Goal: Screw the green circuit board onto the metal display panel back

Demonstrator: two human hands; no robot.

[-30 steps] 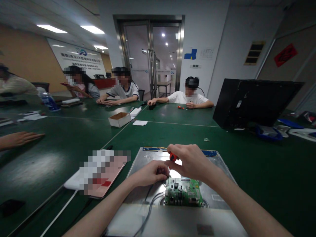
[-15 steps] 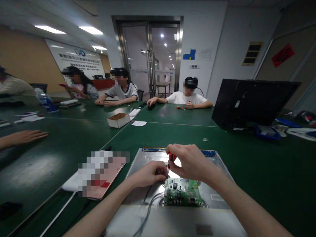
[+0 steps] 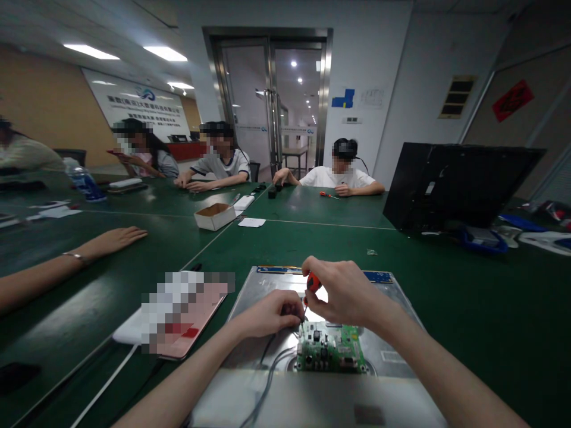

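My right hand (image 3: 352, 291) is closed around the orange-and-black handle of a screwdriver (image 3: 314, 282). Its thin shaft points down at the upper left corner of a green circuit board (image 3: 332, 345). Beside the tip, the curled fingers of my left hand (image 3: 273, 311) are pinched together at the board's corner; what they grip, if anything, is hidden. The board is on the silvery metal back of a flat display panel (image 3: 395, 342), which has a narrow blue strip board (image 3: 378, 277) along its far edge. Grey cables (image 3: 267, 380) run from the board's left side toward me.
Left of the panel lie a pink phone (image 3: 196, 321) and a white, partly blurred object (image 3: 129, 330) with a cable. A co-worker's arm (image 3: 98, 245) rests on the green table. Farther off are an open box (image 3: 215, 219), a black monitor (image 3: 459, 187) and several seated people.
The co-worker's arm at the left has slid farther in over the table. Across the table, a person's hand has lifted off a small black object. My hands stay nearly in place.
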